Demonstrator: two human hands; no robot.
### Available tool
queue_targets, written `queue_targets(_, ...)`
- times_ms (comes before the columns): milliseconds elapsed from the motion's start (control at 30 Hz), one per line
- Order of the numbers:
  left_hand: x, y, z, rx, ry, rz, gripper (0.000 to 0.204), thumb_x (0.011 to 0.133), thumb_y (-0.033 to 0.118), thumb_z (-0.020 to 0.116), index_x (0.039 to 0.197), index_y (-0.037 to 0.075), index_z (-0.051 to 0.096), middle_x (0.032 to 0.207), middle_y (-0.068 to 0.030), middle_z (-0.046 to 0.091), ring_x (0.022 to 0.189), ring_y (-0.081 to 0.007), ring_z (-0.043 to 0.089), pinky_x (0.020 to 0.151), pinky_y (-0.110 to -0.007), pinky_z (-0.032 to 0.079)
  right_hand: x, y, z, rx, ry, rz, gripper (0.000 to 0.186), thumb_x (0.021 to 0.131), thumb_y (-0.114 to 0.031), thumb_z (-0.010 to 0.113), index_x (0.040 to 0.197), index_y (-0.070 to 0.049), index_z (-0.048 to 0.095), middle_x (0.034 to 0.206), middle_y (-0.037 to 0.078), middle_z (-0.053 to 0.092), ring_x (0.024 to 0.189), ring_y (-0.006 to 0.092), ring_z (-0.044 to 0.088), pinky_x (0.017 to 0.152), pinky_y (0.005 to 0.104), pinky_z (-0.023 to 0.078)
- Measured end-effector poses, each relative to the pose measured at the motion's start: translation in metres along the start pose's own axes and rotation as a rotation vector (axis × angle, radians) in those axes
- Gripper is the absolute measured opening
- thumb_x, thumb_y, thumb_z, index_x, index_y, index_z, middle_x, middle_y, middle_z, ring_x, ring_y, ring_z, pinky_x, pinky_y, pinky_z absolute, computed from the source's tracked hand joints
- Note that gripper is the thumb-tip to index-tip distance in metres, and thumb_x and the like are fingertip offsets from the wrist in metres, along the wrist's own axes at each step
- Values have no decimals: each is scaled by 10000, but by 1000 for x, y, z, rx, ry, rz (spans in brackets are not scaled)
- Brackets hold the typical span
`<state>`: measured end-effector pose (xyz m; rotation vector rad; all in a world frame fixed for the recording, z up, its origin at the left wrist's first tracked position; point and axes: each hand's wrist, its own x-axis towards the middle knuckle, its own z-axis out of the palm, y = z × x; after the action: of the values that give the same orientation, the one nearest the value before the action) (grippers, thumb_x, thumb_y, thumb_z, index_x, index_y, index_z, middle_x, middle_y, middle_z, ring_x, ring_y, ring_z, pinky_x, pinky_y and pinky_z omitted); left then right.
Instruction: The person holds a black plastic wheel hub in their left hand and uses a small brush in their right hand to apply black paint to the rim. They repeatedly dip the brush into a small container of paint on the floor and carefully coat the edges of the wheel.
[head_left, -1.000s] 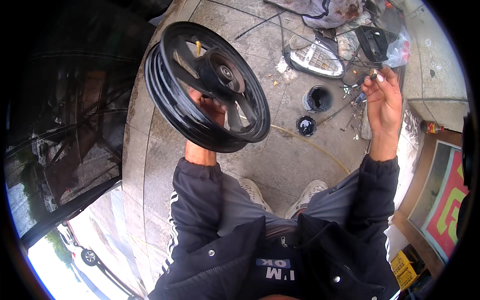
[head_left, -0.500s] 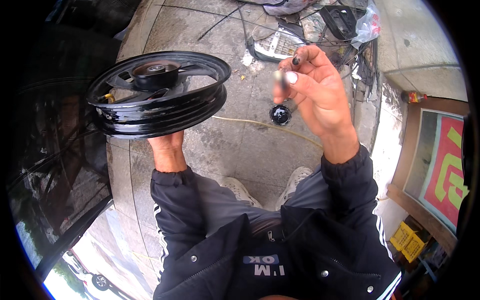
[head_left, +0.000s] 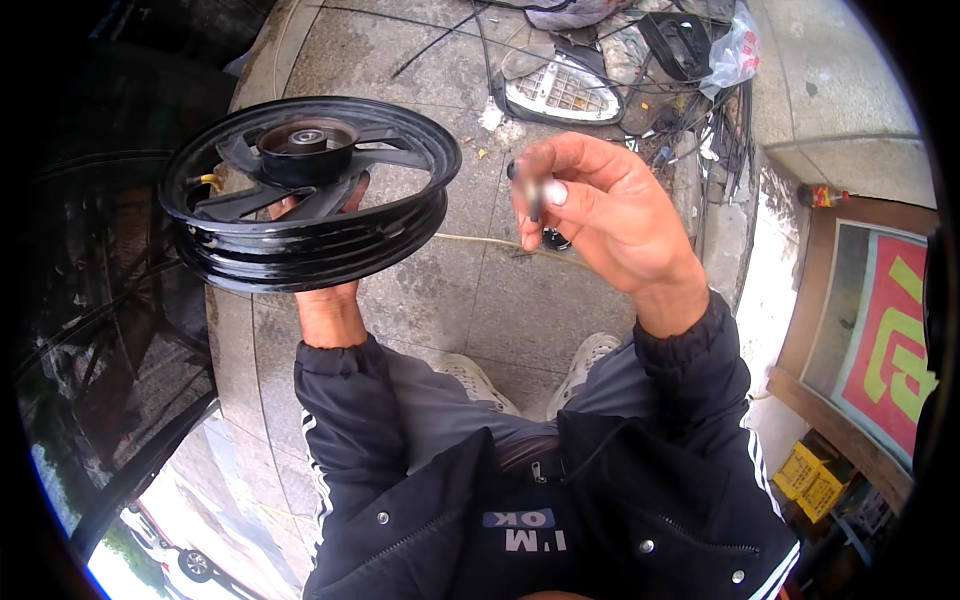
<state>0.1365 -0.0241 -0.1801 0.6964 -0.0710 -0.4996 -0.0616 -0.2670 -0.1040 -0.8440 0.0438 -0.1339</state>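
Observation:
A black spoked wheel rim [head_left: 310, 245] rests on my left hand [head_left: 326, 303], held up from below and slightly tilted. My left fingers show through the gaps between its spokes, closed about the hub area. Its glossy outer wall looks wet in places, and a yellow valve piece sits at the left inside edge. To the right of the rim, apart from it, my right hand [head_left: 615, 210] pinches a small thing with a dark tip [head_left: 535, 212], too blurred to name. Dark smears mark the fingertips. A small round pot of glossy black liquid [head_left: 556, 240] on the ground is partly hidden behind this hand.
A thin pale hose [head_left: 480, 239] crosses the paving beyond my shoes [head_left: 478, 380]. At the far side lie loose cables, a white grille panel [head_left: 565, 90] and a clear plastic bag [head_left: 735, 50]. A yellow crate [head_left: 810, 480] and framed sign stand at the right.
My right hand has moved left and slightly down, nearer the rim, and now covers part of the pot. The rim has tilted a little, showing more of its spokes.

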Motion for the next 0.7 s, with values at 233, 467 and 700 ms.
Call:
queue_targets(233,-3,2,6,200,-16,68,440,1002,256,670,1387,62,577,1332,-168,636,1200,-303,641,1030,-500,537,-8,0,41,-210,218,-113,206,911,-5,761,1095,31,676,932,69,694,778,140,663,703,270,545)
queue_targets(467,-15,4,9,334,-26,98,436,1013,233,661,1382,12,590,1325,-191,660,1147,-287,687,998,-439,576,-4,44,56,-1048,293,-772,245,771,22,860,970,-22,725,863,75,694,727,150,648,617,287,509)
queue_targets(700,-19,3,17,350,-44,152,426,1011,242,662,1364,10,605,1242,-181,703,1003,-263,734,897,-386,608,1,63,53,-341,517,-259,141,937,-67,774,971,18,667,863,18,688,746,46,584,644,231,468)
